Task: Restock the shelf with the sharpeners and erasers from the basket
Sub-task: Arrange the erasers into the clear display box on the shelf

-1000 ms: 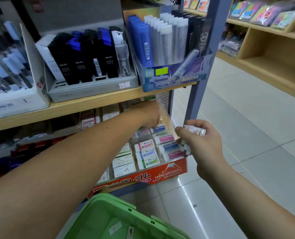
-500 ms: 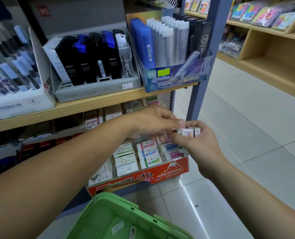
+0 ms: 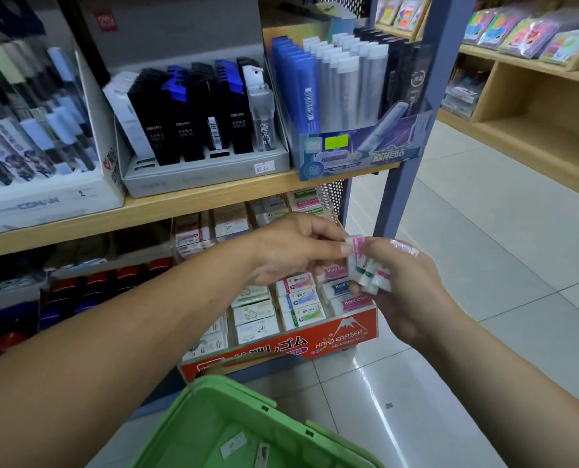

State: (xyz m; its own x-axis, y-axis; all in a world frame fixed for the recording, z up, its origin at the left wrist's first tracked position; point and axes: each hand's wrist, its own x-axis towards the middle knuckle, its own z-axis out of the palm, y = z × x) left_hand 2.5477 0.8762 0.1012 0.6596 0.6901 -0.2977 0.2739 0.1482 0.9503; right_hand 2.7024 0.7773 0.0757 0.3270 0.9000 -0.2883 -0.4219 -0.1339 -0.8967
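My right hand (image 3: 403, 288) holds a small bunch of wrapped erasers (image 3: 372, 278) in front of the lower shelf. My left hand (image 3: 295, 251) pinches one pink-sleeved eraser (image 3: 356, 246) at the top of that bunch. Just below both hands stands the red "Hard Eraser" display box (image 3: 335, 336), filled with rows of erasers. The green basket (image 3: 247, 400) sits at the bottom of the view, with a couple of small packets inside.
The wooden upper shelf (image 3: 180, 207) carries lead refill boxes and pen displays. A blue-grey metal post (image 3: 413, 123) stands right of the shelf. Tiled floor stretches to the right, with another wooden shelf unit (image 3: 535, 96) beyond it.
My left hand came back from the display box to my right hand and now pinches a pink eraser from the bunch. The right hand has turned slightly, showing more erasers.
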